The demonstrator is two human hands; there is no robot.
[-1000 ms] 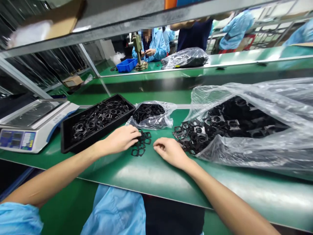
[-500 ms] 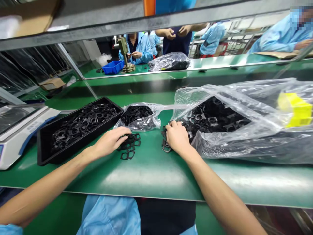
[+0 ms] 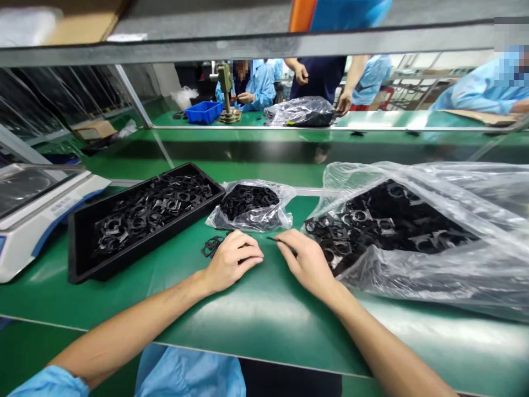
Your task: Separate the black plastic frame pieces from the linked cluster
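Note:
My right hand [image 3: 308, 262] pinches a small thin black plastic piece [image 3: 273, 239] between thumb and fingers, just left of the large clear bag's spilled black parts [image 3: 330, 240]. Facing it across a narrow gap is my left hand [image 3: 233, 260], its fingers stretched toward the right, slightly apart from the thumb, with nothing visible in them. Behind the left hand, partly hidden by it, lie a few loose black frame-shaped parts [image 3: 210, 246] with round holes. A small clear bag [image 3: 264, 221] of similar parts sits just beyond both hands.
A black tray [image 3: 142, 251] of the same parts stands at left, beside a white scale [image 3: 45, 218]. The large plastic bag [image 3: 405, 275] covers the right side. A metal shelf rail [image 3: 231, 47] crosses above. Beyond, co-workers stand around another green bench with a blue bin [image 3: 204, 112].
My right hand has left the parts by the large bag, with a black piece in its fingertips. My left hand has moved right over the loose parts. The view has shifted; a co-worker's hands have lowered.

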